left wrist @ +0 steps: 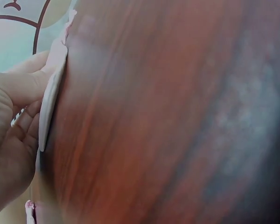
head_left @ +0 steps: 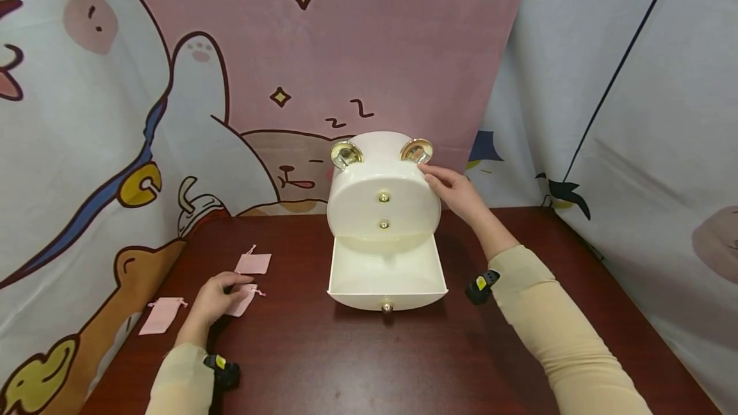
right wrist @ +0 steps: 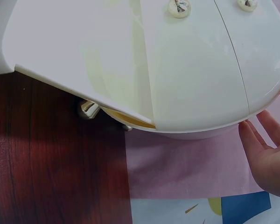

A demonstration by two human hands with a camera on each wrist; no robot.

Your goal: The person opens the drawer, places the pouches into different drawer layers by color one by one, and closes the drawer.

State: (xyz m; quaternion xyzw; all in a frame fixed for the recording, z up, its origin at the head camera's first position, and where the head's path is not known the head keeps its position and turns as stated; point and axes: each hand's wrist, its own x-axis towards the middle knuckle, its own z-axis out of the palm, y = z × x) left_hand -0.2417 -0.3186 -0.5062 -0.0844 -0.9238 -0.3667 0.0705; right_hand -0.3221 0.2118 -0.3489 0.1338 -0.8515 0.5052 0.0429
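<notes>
A white storage box (head_left: 384, 194) with gold-lined ears and gold knobs stands mid-table, its bottom drawer (head_left: 387, 268) pulled out with nothing seen inside. My right hand (head_left: 455, 191) touches the box's upper right side with its fingertips; in the right wrist view the fingers (right wrist: 266, 135) lie along the rim without curling round it. At the left, my left hand (head_left: 216, 300) pinches a small pink drawstring pouch (head_left: 242, 300) between thumb and fingers. The left wrist view shows this pouch (left wrist: 53, 93) nearly edge-on; whether it is off the table cannot be told.
Two more pink pouches lie on the dark red wooden table (head_left: 357, 364): one pouch (head_left: 254, 264) just beyond my left hand, another pouch (head_left: 163, 316) to its left. A cartoon-printed cloth (head_left: 369, 50) hangs behind and at both sides.
</notes>
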